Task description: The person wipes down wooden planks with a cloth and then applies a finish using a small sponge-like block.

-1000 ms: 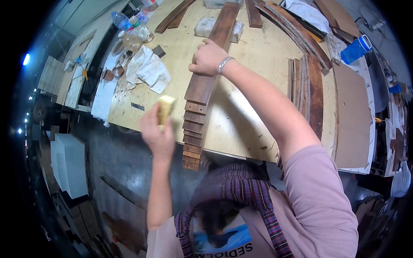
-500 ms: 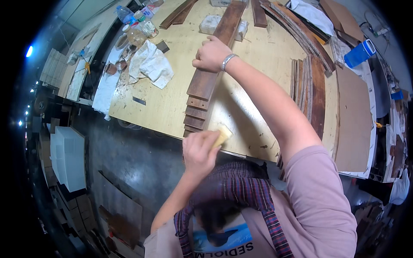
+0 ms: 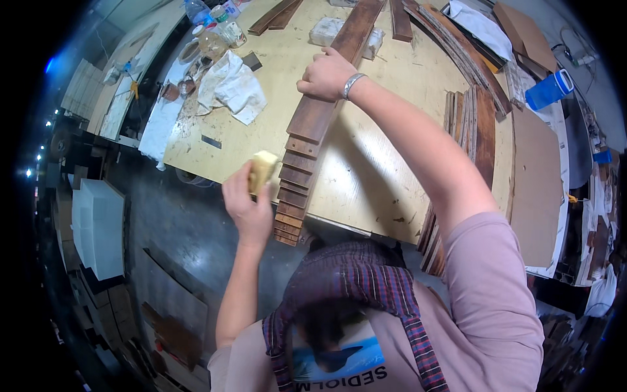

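Observation:
A stepped stack of dark brown wooden boards (image 3: 309, 124) lies lengthwise on the table, its near ends jutting past the front edge. My right hand (image 3: 326, 76), a silver bracelet at its wrist, is closed over the top board, fingers curled at its left edge. Left of the staggered ends, my left hand (image 3: 247, 208) pinches a pale yellow sponge (image 3: 263, 171) between thumb and fingers. The sponge is slightly blurred and looks apart from the boards. Beneath the far part of the stack sits a whitish wrapped block (image 3: 321, 32).
On the light wooden table (image 3: 385, 98), a stained white cloth (image 3: 230, 88) lies at left near bottles (image 3: 210, 43) and small cups. More dark boards (image 3: 482, 130) are stacked at right, beside a blue jug (image 3: 547, 90) and a brown sheet (image 3: 537, 183). A white box (image 3: 99, 228) stands lower left.
My left hand has moved the sponge from the right side of the stack's near ends to their left, uncovering those ends. My right hand stays on the top board.

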The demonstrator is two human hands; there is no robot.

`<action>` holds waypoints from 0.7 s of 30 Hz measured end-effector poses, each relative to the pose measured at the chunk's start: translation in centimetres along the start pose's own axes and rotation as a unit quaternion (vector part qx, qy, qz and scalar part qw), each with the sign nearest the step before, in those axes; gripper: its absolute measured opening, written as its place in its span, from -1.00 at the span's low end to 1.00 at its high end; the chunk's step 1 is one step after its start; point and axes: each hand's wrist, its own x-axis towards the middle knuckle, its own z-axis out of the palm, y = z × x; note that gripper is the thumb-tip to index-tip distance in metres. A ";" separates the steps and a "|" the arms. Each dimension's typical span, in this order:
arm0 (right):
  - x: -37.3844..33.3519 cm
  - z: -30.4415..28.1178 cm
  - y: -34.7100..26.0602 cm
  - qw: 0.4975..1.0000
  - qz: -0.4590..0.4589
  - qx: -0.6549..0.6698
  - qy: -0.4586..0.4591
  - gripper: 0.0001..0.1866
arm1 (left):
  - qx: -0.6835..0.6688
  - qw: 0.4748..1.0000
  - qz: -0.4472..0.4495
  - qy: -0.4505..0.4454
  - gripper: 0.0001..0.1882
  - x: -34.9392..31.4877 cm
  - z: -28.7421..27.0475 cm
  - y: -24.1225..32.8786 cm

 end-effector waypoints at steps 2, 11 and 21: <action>0.2 1.1 -0.1 0.998 -0.025 0.011 0.053 -0.54 | -0.050 0.990 0.120 -0.061 -0.54 -0.6 0.5 2.1; -0.6 0.3 -1.6 1.000 0.003 0.024 0.005 -0.52 | -0.003 0.988 0.146 -0.046 -0.57 -0.2 0.4 0.7; -0.7 0.4 -1.5 1.000 0.008 0.023 0.017 -0.54 | -0.023 0.974 0.207 -0.092 -0.51 -1.4 -0.2 0.9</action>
